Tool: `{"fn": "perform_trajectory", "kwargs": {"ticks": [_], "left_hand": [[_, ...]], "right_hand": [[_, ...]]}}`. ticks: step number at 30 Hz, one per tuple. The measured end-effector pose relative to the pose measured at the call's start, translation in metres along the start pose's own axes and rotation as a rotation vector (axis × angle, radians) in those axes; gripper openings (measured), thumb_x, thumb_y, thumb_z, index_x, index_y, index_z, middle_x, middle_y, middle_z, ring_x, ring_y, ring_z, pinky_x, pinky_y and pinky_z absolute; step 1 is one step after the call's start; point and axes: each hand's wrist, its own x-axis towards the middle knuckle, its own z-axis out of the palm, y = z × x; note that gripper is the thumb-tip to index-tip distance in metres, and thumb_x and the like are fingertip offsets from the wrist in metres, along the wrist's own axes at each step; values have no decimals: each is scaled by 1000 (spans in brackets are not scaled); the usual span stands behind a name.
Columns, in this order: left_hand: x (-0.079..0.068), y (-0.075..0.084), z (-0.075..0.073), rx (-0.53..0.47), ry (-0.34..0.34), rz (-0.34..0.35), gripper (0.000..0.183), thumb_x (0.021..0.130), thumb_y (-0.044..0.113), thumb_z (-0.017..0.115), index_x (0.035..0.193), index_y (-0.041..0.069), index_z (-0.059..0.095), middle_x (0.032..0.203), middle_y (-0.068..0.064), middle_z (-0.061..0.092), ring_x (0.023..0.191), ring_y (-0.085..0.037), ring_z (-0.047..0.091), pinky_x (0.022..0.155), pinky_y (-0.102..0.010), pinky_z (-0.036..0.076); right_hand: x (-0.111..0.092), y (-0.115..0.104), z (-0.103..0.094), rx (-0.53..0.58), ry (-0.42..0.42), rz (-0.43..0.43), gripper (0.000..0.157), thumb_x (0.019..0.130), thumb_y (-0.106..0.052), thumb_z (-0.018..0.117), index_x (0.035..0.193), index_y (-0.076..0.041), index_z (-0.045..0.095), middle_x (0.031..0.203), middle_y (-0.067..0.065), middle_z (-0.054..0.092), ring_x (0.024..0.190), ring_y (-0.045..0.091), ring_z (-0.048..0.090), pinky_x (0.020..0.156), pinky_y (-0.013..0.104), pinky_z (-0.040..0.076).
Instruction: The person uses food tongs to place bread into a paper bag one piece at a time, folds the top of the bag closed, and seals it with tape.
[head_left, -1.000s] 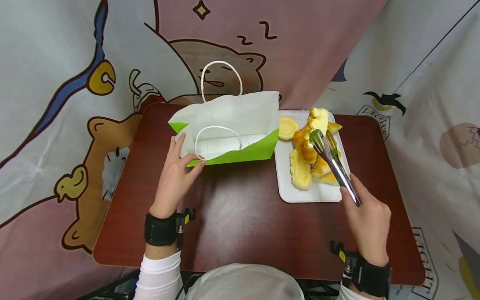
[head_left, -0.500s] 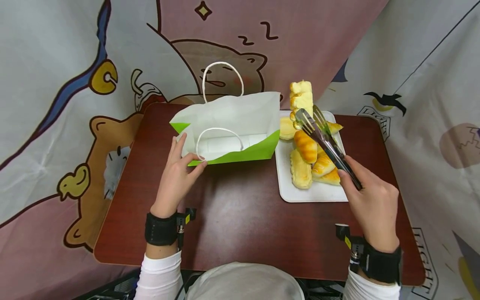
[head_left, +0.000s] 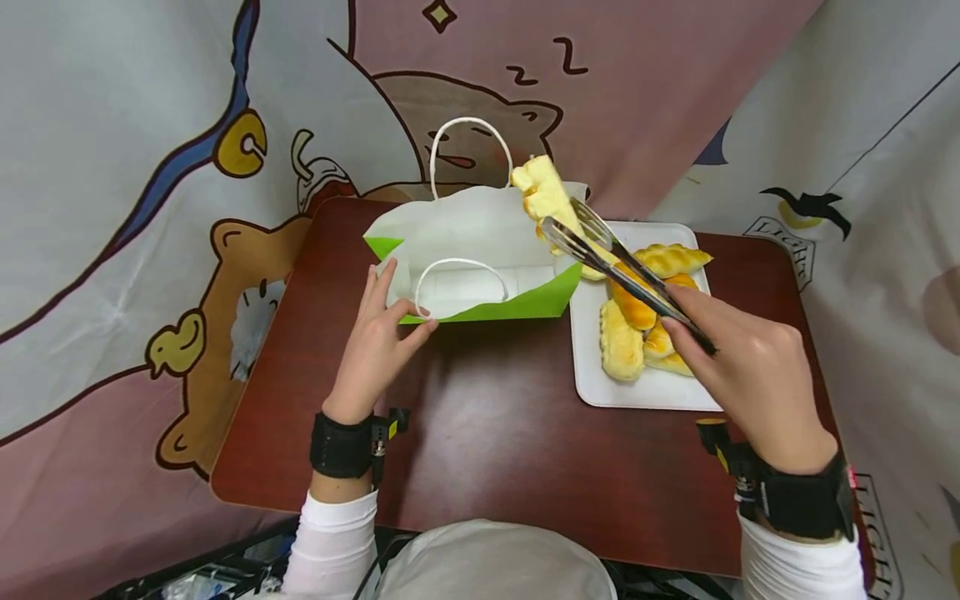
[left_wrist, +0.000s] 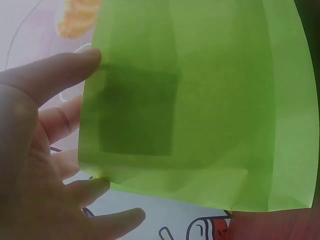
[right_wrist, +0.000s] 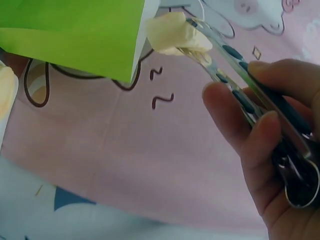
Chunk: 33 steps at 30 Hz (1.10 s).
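Note:
My right hand [head_left: 757,367] grips metal tongs [head_left: 637,283], whose tips clasp a long pale-yellow bread [head_left: 547,196]. In the head view the bread is raised and tilted, overlapping the right end of the paper bag's opening. The right wrist view shows the bread [right_wrist: 177,35] between the tong tips beside the bag's green side. My left hand [head_left: 378,346] pinches the near left rim of the green-and-white paper bag [head_left: 510,307] between thumb and fingers, by the base of a white handle [head_left: 459,261]. The bag stands with its mouth spread, its white inside showing.
A white tray [head_left: 592,392] holding several breads [head_left: 622,342] lies right of the bag on the brown table [head_left: 510,467]. A patterned cloth [head_left: 637,100] hangs behind the table. The second bag handle [head_left: 471,121] rises at the back.
The right hand has lifted the bread off the tray with the tongs and carried it left to the bag. The left hand keeps its hold on the rim. The head view has shifted slightly.

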Motion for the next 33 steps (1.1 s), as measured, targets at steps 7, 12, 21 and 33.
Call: {"fn": "perform_trajectory", "kwargs": {"ticks": [7, 12, 21, 33], "left_hand": [[-1, 1, 0, 9, -3, -3, 21, 80, 24, 76, 75, 9, 63, 153, -15, 25, 142, -24, 1, 105, -57, 32], [-2, 3, -1, 13, -17, -7, 21, 80, 25, 76, 76, 8, 64, 154, -15, 24, 141, -27, 2, 104, -58, 32], [-4, 5, -3, 17, -17, -6, 18, 80, 26, 76, 74, 13, 65, 154, -14, 23, 141, -28, 1, 106, -60, 26], [-2, 5, 4, 21, -23, 8, 11, 78, 23, 78, 81, 15, 72, 153, -13, 25, 141, -28, 1, 105, -61, 27]], "right_hand": [[34, 3, -3, -4, -135, -188, 48, 90, -43, 61, 115, -2, 67, 80, 12, 72, 45, 13, 44, 37, 29, 36], [59, 6, -8, -31, -284, -190, 42, 77, -17, 77, 117, -7, 68, 78, 7, 71, 44, 11, 41, 41, 29, 37], [96, 3, -5, -35, -488, -245, 19, 82, -15, 72, 100, -10, 71, 63, -2, 61, 43, 9, 41, 42, 27, 38], [129, -1, 26, -61, -598, -277, 12, 83, -12, 69, 92, -6, 74, 63, 4, 59, 51, 18, 50, 52, 32, 47]]}}
